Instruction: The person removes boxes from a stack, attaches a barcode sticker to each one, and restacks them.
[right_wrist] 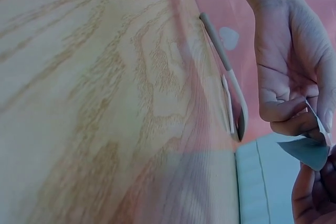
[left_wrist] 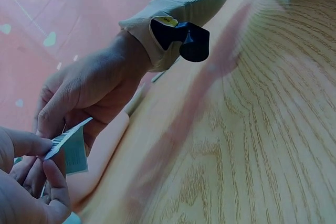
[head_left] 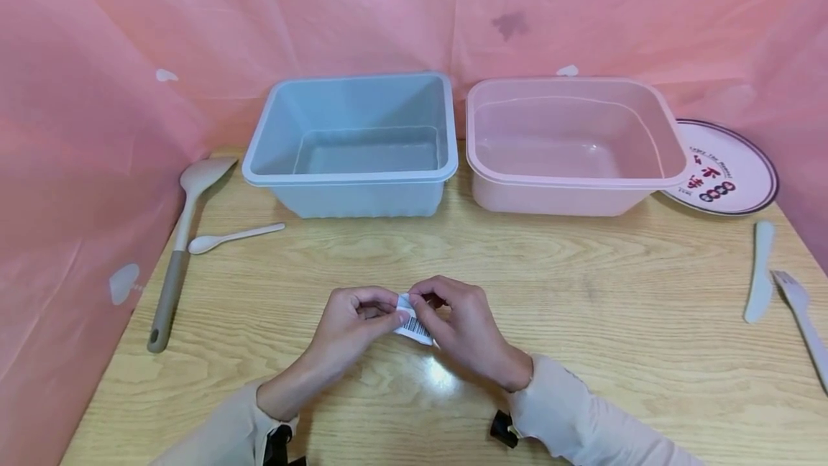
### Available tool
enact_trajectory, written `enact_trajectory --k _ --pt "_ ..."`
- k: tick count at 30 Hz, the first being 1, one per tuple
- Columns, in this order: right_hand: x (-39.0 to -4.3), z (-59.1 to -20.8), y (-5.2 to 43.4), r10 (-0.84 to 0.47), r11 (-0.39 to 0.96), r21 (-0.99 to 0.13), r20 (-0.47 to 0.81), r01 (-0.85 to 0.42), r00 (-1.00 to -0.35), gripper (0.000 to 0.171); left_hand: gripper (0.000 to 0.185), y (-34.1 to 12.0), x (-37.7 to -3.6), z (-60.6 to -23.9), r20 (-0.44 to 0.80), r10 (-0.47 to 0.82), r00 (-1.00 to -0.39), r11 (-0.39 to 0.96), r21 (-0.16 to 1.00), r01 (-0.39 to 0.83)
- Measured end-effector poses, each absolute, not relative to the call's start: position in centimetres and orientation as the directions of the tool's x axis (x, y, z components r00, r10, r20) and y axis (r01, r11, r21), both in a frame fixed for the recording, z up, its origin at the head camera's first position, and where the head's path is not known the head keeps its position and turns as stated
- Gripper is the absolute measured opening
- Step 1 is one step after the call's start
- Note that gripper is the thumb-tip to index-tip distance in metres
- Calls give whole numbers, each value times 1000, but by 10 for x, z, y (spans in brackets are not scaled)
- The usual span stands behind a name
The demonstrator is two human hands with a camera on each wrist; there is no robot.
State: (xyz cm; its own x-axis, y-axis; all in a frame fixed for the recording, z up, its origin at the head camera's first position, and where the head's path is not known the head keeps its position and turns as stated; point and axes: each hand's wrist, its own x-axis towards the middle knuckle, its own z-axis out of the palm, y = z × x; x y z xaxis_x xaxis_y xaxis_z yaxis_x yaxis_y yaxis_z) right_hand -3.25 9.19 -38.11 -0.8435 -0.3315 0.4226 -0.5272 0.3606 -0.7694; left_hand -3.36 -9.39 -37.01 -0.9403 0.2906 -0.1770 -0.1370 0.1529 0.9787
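Pale sleeves (head_left: pixel 223 428) are covering both forearms at the near edge, and the hands are sitting close together over the table (head_left: pixel 517 257). Left hand (head_left: pixel 352 322) and right hand (head_left: pixel 467 326) are both pinching one small folded paper slip (head_left: pixel 416 326), whose barcode is showing between them. Beyond, a blue tub (head_left: pixel 362 198) is standing beside a pink tub (head_left: pixel 569 198), which is partly hiding a plate (head_left: pixel 747 153). Spatula (head_left: pixel 171 293) and spoon (head_left: pixel 236 236) are lying at left, knife (head_left: pixel 760 268) and fork (head_left: pixel 804 322) at right.

Both hands (right_wrist: pixel 294 59) w/ folded paper (right_wrist: pixel 308 153), blue bin (right_wrist: pixel 265 182) & spatula (right_wrist: pixel 223 57) bhnd.
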Motion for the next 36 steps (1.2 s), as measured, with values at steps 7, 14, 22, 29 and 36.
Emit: enact_trajectory --k 7,14,22,29,36 --pt "-35 -382 93 -298 375 -765 436 -524 -849 5 18 -93 -34 -371 -175 298 -938 140 980 -138" --pt "-38 -384 95 -256 372 -777 439 -507 -861 6 19 -93 -33 -371 -191 290 -938 141 978 -155" --pt "-41 -385 96 -207 361 -801 430 -477 -879 7 18 -92 -33 -371 -207 281 -937 148 974 -171" --pt "-44 -383 98 -173 386 -814 400 -435 -900 7 17 -90 -31 -370 -204 253 -946 136 975 -174" --pt "-50 -382 102 -139 401 -822 381 -403 -914 7 18 -89 -31 -369 -191 247 -950 129 978 -163"
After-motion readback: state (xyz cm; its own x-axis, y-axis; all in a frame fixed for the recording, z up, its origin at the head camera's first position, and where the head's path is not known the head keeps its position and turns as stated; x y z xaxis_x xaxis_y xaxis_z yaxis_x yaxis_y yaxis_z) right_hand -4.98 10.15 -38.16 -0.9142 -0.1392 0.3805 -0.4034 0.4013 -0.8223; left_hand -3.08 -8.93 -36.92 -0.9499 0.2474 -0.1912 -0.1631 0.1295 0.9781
